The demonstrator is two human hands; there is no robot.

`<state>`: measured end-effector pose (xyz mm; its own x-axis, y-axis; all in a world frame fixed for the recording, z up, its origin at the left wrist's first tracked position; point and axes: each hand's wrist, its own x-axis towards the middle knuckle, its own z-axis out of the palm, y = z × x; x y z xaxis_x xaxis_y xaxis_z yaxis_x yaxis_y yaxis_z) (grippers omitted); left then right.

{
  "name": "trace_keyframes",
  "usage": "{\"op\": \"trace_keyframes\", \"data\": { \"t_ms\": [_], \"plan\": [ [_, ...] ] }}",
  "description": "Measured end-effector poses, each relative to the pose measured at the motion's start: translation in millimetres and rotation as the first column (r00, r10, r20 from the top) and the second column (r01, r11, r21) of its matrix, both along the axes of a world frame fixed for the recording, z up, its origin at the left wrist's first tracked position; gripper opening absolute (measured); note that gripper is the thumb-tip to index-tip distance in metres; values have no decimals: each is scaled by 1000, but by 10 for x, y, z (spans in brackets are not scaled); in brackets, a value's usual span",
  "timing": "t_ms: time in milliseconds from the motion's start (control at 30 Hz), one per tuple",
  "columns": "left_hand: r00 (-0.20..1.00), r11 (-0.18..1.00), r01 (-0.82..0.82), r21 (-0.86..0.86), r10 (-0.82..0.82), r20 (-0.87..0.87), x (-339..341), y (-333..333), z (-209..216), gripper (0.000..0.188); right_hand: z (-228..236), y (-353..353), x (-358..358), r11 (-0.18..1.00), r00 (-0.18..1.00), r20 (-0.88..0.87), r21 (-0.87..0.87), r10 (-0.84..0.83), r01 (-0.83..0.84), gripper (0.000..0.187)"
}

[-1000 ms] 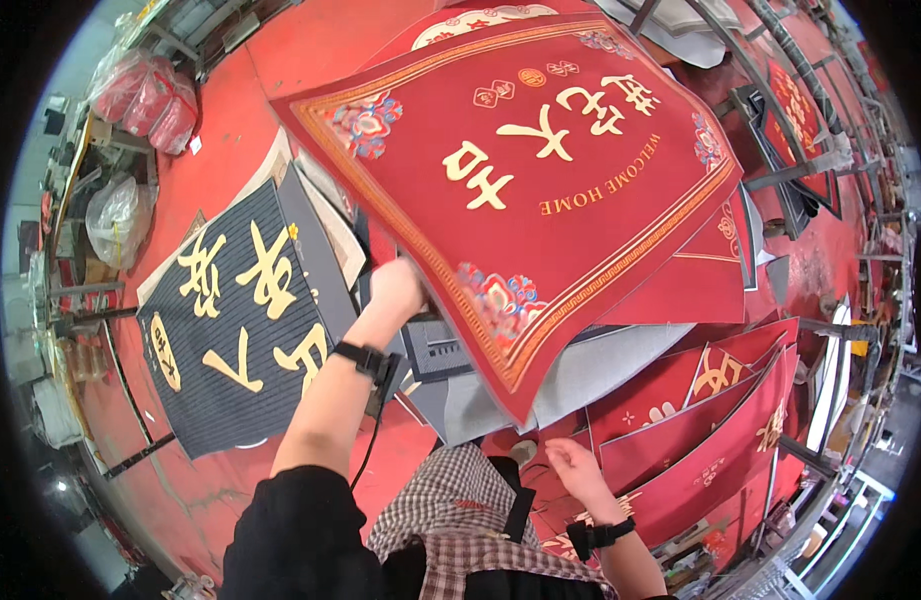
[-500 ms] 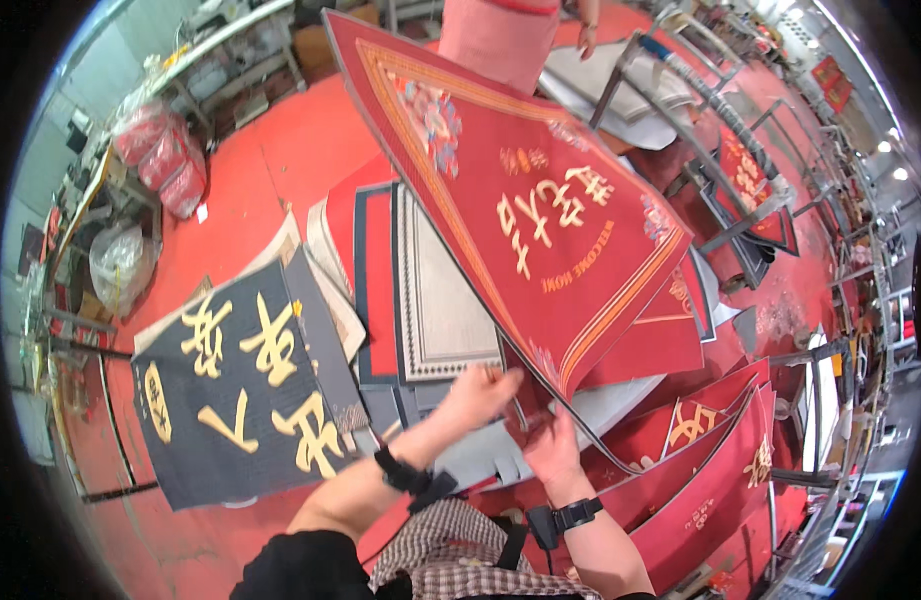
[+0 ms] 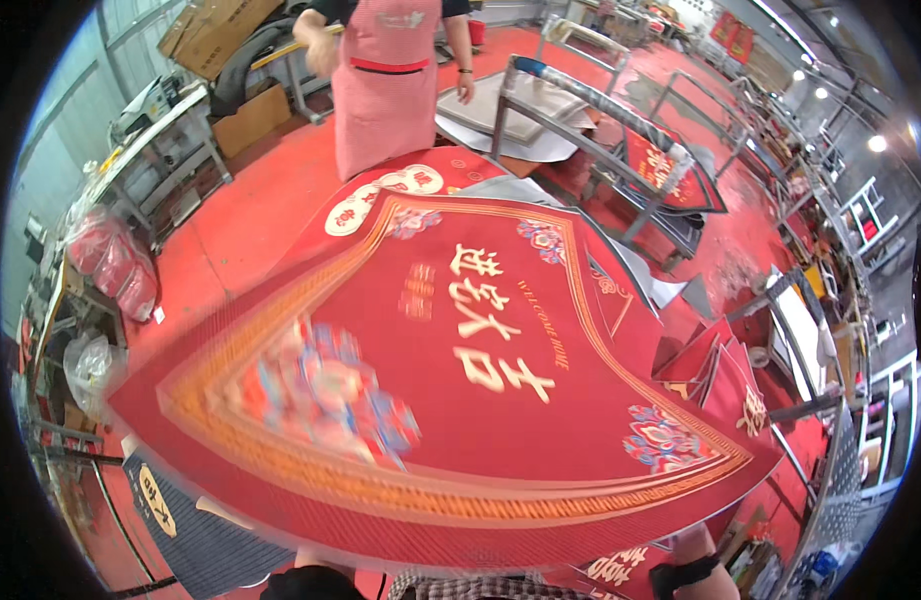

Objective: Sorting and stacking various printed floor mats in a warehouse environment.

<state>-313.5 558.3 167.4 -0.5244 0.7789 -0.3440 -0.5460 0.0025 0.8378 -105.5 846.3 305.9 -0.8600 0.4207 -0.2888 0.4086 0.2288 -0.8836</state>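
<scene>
A large red doormat [image 3: 420, 390] spreads over the middle of the view, with an orange patterned border, blue-and-red floral corners and gold characters. It is bowed, and its left part is blurred by motion. My left forearm [image 3: 323, 558] goes under the mat's near edge; that hand is hidden. At the near right edge my right hand [image 3: 692, 541] shows only its heel and wrist, against the mat's underside, its fingers out of sight. Below the left part lies a dark grey mat [image 3: 195, 540] with a gold oval. Another red mat [image 3: 620, 570] with pale characters shows near my right wrist.
A co-worker in a pink apron [image 3: 388, 110] stands beyond the mat. Red mats [image 3: 715, 375] lean at the right. A metal frame rack [image 3: 580, 130] stands at the far right. Wrapped red bundles [image 3: 110, 262] and a plastic bag [image 3: 95, 372] sit at the left.
The red mat has turned and swung left and nearer, now covering the pale mats and my hands. My hands have spread apart. More of the co-worker is in view.
</scene>
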Motion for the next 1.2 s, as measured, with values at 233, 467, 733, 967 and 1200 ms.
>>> {"op": "trace_keyframes", "data": {
  "t_ms": [233,467,733,967,1200],
  "plan": [
    [946,968,-252,14,244,214,-224,-89,0,41,-173,250,432,986,996,-85,-162,12,-26,35],
    [804,893,-437,-108,441,398,-393,-211,-86,39,-472,256,602,933,984,-172,-360,-47,-19,36],
    [924,790,-158,-593,330,194,-419,-276,-340,24,-745,455,1042,820,931,-333,-567,-150,-71,36],
    [941,888,-101,-449,-62,-334,330,634,-119,32,-479,820,1946,789,811,-456,-614,-366,11,37],
    [590,940,292,-177,-322,-740,1665,2158,1053,36,216,612,3814,724,723,-113,43,-681,688,14]
  ]
}}
